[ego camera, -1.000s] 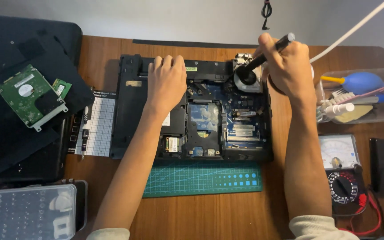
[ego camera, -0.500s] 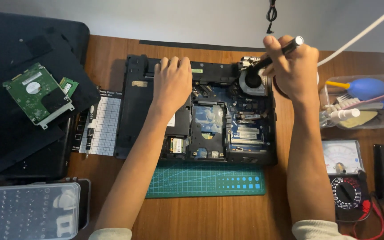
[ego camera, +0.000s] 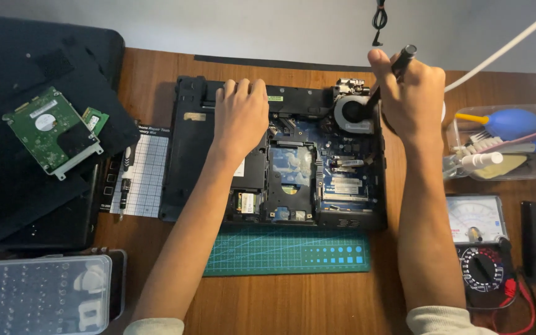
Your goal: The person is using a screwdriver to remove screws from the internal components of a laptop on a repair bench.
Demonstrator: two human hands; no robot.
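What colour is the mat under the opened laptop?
The mat is green with a pale grid, clearest in the head view.

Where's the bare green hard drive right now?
In the head view, the bare green hard drive lies at far left on the black laptop lid, beside a small green circuit card, left of the opened laptop base.

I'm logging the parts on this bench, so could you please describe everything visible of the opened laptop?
The opened laptop lies flat, underside up, on a green cutting mat on the wooden table. Its black plastic shell is uncovered, exposing a blue circuit board and a round fan. The left hand rests on it; the right hand holds a dark brush at the fan.
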